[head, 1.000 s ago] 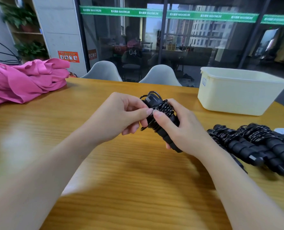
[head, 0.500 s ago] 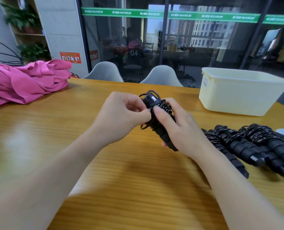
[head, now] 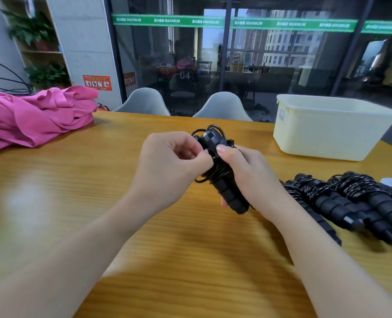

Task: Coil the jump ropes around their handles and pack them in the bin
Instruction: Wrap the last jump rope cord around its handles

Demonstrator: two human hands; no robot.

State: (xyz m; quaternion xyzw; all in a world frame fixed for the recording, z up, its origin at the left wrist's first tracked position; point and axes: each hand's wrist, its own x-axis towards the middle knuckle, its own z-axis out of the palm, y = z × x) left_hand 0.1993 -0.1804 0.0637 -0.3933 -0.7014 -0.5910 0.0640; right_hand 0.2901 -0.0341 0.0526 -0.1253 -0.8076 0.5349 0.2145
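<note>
At frame centre the right hand (head: 247, 177) grips the rope (head: 220, 171) handles; the left hand (head: 169, 166) pinches the cord end. Tuck it under tight, then carry it to the bin (head: 328, 138) at upper right.

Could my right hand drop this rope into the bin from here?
Probably yes. The right hand grips the rope, and the bin sits open-topped to its right with only bare table between.

Pink cloth (head: 34, 115) on wooden table (head: 75, 180)
</note>
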